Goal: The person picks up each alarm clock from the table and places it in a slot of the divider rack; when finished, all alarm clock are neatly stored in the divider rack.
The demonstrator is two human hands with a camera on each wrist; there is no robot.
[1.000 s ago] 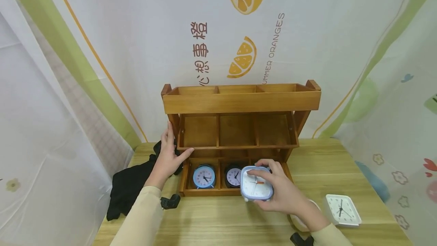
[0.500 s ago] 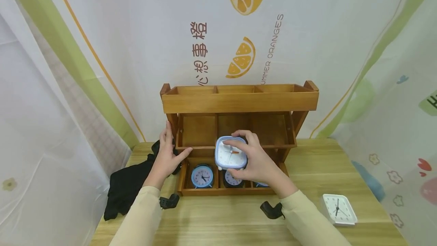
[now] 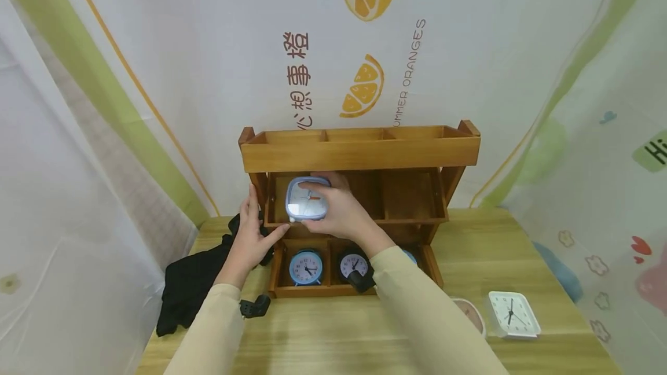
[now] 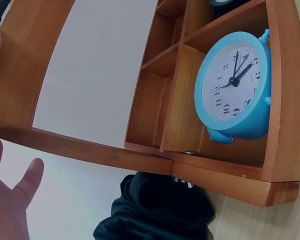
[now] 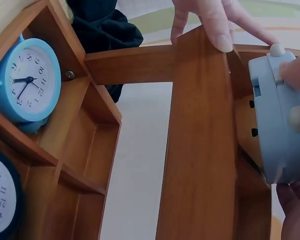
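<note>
A pale blue, rounded-square alarm clock (image 3: 294, 207) is gripped between the thumb and fingers of my right hand (image 3: 339, 207). It overlaps the left compartment of the middle tier of a wooden three-tier shelf (image 3: 359, 156); the right wrist view shows its back edge and small white feet at that tier's front board. My left hand (image 3: 252, 242) rests against the shelf's left side, fingers straight and thumb spread toward the tier's front edge. In the bottom tier stand a round blue clock (image 3: 305, 267) at left and a black round clock (image 3: 351, 262) in the middle.
Another blue clock (image 3: 411, 256) in the bottom right compartment is mostly hidden by my right arm. On the table's right lie a white square clock (image 3: 513, 314) and a round white-rimmed thing (image 3: 471, 312), partly covered by my sleeve. Black cloth (image 3: 190, 288) lies at left.
My right hand has carried the pale blue clock leftward and up, from in front of the bottom tier to the middle tier's left compartment. The left hand stays at the shelf's side.
</note>
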